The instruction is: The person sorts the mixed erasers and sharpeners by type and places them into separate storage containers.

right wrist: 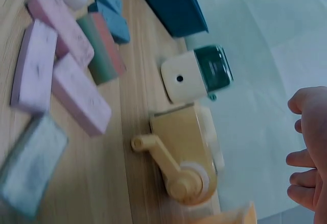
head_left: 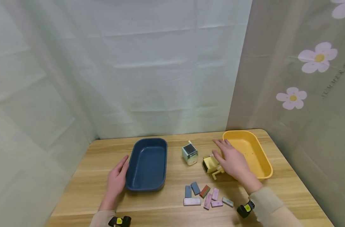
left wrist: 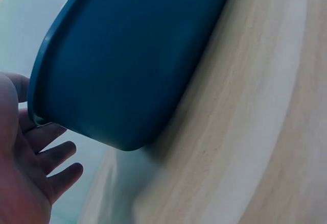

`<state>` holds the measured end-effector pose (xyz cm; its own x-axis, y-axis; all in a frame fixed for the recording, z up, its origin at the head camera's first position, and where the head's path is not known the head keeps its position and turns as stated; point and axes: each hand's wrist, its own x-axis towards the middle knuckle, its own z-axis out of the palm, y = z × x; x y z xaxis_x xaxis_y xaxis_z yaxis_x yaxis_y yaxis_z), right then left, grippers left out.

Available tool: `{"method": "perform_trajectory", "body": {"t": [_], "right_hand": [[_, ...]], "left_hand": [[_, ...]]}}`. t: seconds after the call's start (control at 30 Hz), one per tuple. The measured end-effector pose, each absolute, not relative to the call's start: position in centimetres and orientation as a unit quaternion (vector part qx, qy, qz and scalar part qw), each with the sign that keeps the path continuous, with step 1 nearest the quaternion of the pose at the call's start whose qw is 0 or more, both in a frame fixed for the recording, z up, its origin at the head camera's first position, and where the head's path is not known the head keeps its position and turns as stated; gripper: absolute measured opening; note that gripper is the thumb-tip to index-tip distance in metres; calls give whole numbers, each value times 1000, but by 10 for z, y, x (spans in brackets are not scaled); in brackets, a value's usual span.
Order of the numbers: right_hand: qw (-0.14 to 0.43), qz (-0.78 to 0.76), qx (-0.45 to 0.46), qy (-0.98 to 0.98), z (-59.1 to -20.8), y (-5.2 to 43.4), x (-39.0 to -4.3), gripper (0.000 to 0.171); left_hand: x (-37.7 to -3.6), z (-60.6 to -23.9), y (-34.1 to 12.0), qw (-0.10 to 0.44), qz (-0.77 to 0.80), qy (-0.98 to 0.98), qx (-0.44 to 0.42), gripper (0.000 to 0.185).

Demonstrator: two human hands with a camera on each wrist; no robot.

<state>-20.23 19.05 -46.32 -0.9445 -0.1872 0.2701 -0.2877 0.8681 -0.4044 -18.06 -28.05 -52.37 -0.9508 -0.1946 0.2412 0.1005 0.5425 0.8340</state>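
My left hand (head_left: 117,177) lies flat on the wooden table (head_left: 84,189) with straight fingers against the left side of a dark blue tray (head_left: 147,164). The left wrist view shows that hand (left wrist: 36,168) open with spread fingers at the blue tray's (left wrist: 127,66) rim. My right hand (head_left: 230,158) hovers open just right of a yellow crank pencil sharpener (head_left: 211,164), in front of a yellow tray (head_left: 253,153). In the right wrist view, the loosely curled fingers (right wrist: 306,152) hold nothing, apart from the yellow sharpener (right wrist: 186,155).
A pale green sharpener (head_left: 190,154) stands between the two trays. Several erasers (head_left: 204,195), pink, blue, red and grey, lie loose near the table's front edge. Curtains close off the back and both sides. Both trays look empty.
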Motion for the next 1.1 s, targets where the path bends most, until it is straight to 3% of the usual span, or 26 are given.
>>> {"method": "perform_trajectory", "body": {"t": [0.27,0.53,1.1], "right_hand": [[93,229,144,-958,-469,164,-209,55],[63,235,149,-958,-480,140,-213,58],[60,273,149,-948,-499,107,-223,75]], "left_hand": [[-185,-530,-282,83,-484,-870,38,54],[-183,-536,-282,71,-508,-857,54,54],[-185,-539,-285,54,-515,-854,47,51]]}}
